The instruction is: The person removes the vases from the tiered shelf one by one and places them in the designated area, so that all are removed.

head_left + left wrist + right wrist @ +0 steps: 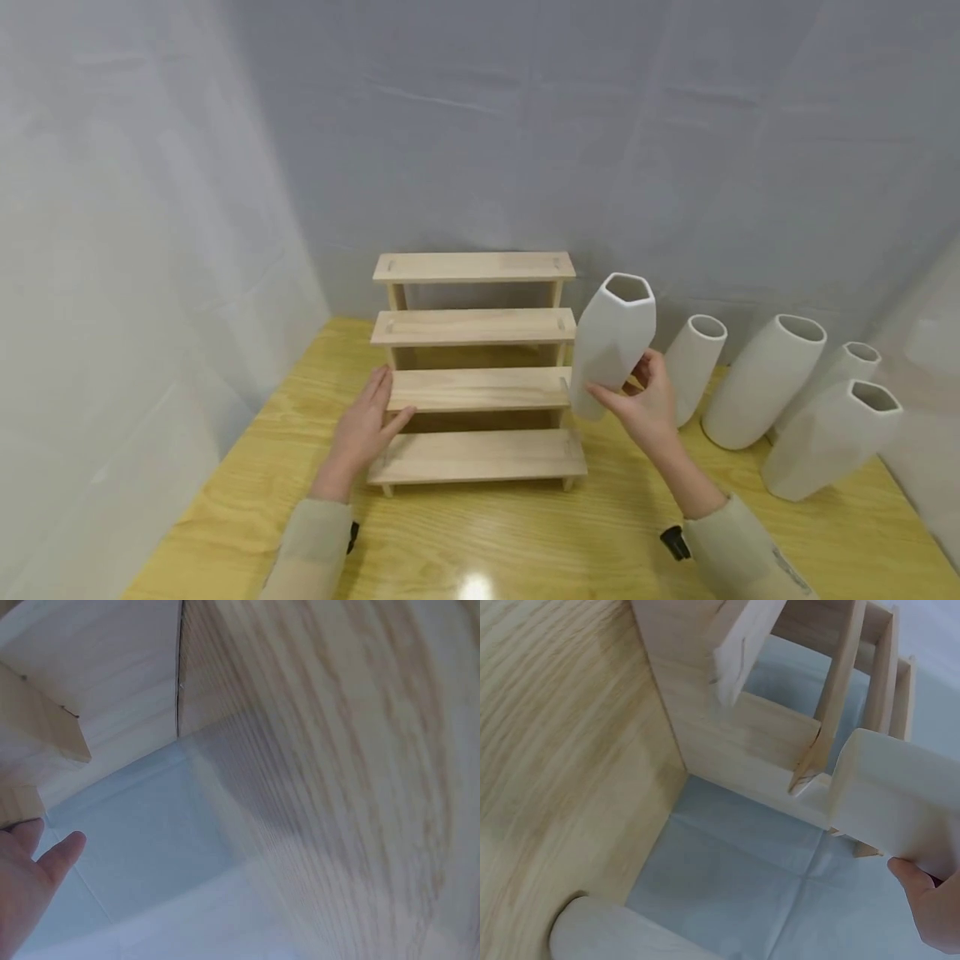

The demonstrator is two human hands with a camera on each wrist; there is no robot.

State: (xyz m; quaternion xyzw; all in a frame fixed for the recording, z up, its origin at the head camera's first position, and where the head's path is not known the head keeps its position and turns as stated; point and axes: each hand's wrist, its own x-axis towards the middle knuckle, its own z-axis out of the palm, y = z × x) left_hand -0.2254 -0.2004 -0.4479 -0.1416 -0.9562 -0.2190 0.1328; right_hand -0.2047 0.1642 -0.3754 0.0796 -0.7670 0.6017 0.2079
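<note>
In the head view my right hand (647, 404) grips a white faceted vase (613, 337) by its lower part, upright with a slight tilt. The vase stands out beside the right end of a four-step wooden shelf (472, 392); whether its base touches anything is unclear. The right wrist view shows the same vase (904, 799) lifted near the shelf's side, with the thumb against it. At the shelf's left end rests my left hand (363, 425), fingers extended along the side and thumb near the second step from the bottom. Its fingertips (64, 855) appear in the left wrist view.
Several more white vases stand at the right: a slim one (693, 367), a wide one (765, 379), a narrow one (851, 367) partly hidden, and a faceted one (828, 442). A wooden table (465, 542) carries everything. Pale sheeting (480, 125) hangs behind and on both sides.
</note>
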